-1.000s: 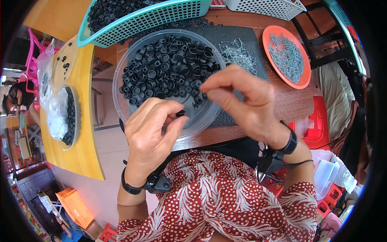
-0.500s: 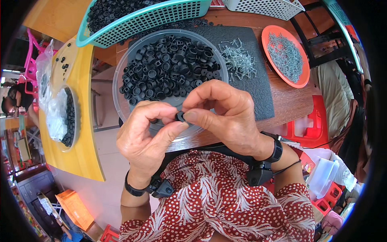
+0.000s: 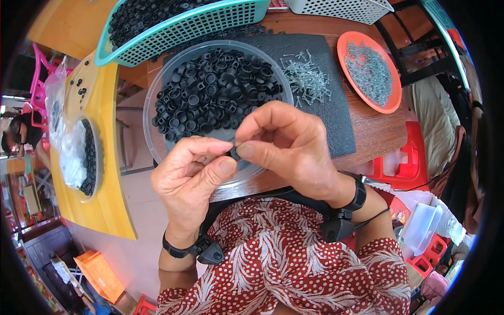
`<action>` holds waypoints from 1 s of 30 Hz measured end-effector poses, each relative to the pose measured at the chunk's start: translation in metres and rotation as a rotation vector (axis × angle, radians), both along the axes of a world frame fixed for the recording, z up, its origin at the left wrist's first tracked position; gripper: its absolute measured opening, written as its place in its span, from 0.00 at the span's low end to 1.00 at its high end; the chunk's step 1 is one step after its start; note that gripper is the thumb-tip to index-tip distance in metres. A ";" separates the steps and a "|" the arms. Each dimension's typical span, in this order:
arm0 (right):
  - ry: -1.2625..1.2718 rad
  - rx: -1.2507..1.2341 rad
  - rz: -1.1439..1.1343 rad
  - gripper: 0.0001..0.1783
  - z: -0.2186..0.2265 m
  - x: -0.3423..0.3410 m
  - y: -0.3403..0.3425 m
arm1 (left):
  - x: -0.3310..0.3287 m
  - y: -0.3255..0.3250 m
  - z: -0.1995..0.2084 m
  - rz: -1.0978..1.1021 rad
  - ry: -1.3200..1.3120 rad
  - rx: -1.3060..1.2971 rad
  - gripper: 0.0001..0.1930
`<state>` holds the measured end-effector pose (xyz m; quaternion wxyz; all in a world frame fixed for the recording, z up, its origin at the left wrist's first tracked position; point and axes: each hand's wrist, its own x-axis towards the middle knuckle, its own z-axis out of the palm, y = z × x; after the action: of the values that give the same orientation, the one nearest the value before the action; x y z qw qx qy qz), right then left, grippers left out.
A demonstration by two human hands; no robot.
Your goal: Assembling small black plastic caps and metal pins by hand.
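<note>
Over the near rim of a round clear tub (image 3: 147, 113), my two hands meet fingertip to fingertip around a small black plastic part (image 3: 234, 153). My right hand (image 3: 294, 144) pinches it between thumb and index finger. The index fingertip of my left hand (image 3: 184, 181) meets it from the other side, with the left thumb slightly lower; the fingers cover most of the part. Many round black plastic caps (image 3: 210, 86) lie heaped in the tub. To the tub's right, a pile of small silver screws (image 3: 307, 79) rests on a dark grey mat (image 3: 340, 123).
An orange plate (image 3: 389, 106) of screws sits at the right of the brown table (image 3: 386, 139). Behind the tub are a teal basket (image 3: 173, 39) full of black parts and a white basket (image 3: 341, 11). At left, a yellow table (image 3: 105, 205) bears plastic bags (image 3: 71, 149) and another tub.
The left thumb has drawn back a little from the black part, uncovering less of a grip there. The right hand keeps its pinch. The whole view has shifted slightly.
</note>
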<state>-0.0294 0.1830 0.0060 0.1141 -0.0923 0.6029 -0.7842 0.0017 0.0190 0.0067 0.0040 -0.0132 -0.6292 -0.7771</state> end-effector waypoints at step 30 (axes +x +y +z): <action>0.787 1.164 -0.368 0.08 -0.048 -0.024 0.088 | -0.005 0.005 -0.008 0.026 -0.105 0.050 0.13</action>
<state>-0.0539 0.2711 -0.0415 -0.2145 -0.1890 0.9247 -0.2515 -0.0032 0.0243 -0.0017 -0.0185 0.0358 -0.6090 -0.7922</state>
